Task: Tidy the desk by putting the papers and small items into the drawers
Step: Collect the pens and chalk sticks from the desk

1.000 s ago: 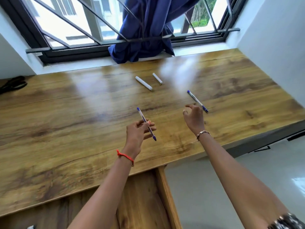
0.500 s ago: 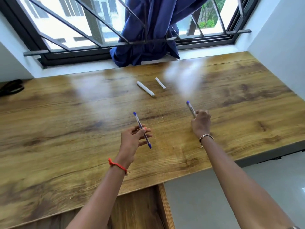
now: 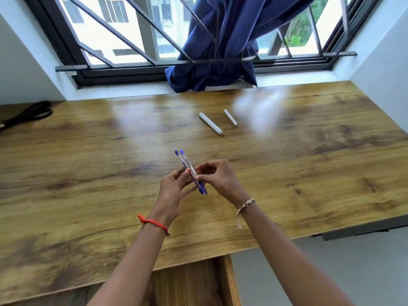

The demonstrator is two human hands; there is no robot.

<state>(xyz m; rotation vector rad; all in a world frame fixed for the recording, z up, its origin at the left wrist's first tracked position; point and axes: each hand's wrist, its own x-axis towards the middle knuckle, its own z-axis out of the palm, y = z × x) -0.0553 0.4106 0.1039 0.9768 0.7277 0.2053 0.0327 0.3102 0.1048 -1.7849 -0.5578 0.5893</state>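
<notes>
Wood-grain desk (image 3: 88,173) under a barred window, blue curtain (image 3: 220,51) bunched on the sill. I've got both hands together over the mid desk: left hand (image 3: 172,193) and right hand (image 3: 220,182) pinch the two blue pens (image 3: 189,171) side by side, fingers of each closed on the barrels, caps pointing away from me, tips toward me. Pens are off the surface, approx parallel.

Two white items are left farther back, near each other but apart: white marker (image 3: 210,123) and a thinner white stick (image 3: 230,117). Black object (image 3: 28,113) at far left edge; can't tell what it is.

Step in hand, imo: bundling the pens into one hand. To do it well, I line up the ends, pass both to the left w/ a firm wrap, not a fingertip pinch, so the right is free for the white items or a drawer. No drawer front is clearly in view.
</notes>
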